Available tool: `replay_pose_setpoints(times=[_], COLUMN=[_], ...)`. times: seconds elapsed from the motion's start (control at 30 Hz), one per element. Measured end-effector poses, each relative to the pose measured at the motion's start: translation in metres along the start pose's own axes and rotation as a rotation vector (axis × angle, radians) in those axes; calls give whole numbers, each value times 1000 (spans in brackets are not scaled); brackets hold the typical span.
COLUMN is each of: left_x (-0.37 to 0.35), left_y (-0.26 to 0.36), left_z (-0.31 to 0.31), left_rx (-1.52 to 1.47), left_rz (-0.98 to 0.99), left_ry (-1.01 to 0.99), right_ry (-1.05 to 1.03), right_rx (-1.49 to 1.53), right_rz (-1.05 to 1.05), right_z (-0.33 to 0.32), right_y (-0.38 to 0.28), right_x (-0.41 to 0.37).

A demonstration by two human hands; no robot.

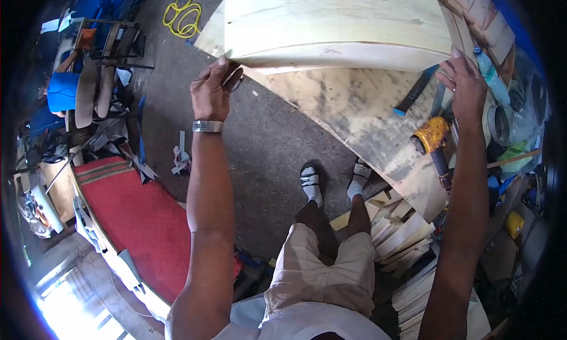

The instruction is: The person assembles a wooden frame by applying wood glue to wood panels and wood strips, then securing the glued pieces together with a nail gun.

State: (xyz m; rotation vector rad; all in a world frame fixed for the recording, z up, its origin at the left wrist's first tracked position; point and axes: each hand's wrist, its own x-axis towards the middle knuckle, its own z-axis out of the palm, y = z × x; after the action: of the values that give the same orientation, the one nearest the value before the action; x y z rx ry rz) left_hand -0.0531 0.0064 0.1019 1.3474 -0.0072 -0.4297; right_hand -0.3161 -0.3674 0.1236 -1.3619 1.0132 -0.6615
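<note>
A wide, pale wooden panel (331, 18) spans the top of the view, its near edge facing me. My left hand (214, 89) grips the panel's near left corner, thumb on top and fingers curled below. At the near right corner, my right hand (465, 83) holds the edge with its thumb on top. Beneath the panel lies a larger, dark-stained plywood sheet (366, 121). On that sheet, near my right hand, are a dark tool handle with a blue end (415, 93) and a worn yellow power tool (432, 133).
Wood offcuts (401, 236) are piled below the sheet's near corner. A plastic bottle (491, 74) lies at the right among clutter. On the floor is a coiled yellow cord (183, 18). A red-covered surface (139, 222) stands left; another person in blue (64, 91) sits beyond.
</note>
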Motion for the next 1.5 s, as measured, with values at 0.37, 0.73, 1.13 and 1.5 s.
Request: replay_pose_setpoints(times=[0.37,0.73,1.13,1.5], left_x=[-6,-25,-12,-13], left_y=[-27,-32,-25,-15], left_z=[11,35,18,25], left_rx=[-111,119,87,161], left_rz=[160,399,332,269], left_ry=[114,227,169,198], right_ry=[111,132,-137,-250], right_rx=[16,90,310,195], right_rz=[-35,-46,-14,-67], right_z=[10,15,-23,-27], right_y=[10,13,23,25], right_x=[-1,-2,-3,-19])
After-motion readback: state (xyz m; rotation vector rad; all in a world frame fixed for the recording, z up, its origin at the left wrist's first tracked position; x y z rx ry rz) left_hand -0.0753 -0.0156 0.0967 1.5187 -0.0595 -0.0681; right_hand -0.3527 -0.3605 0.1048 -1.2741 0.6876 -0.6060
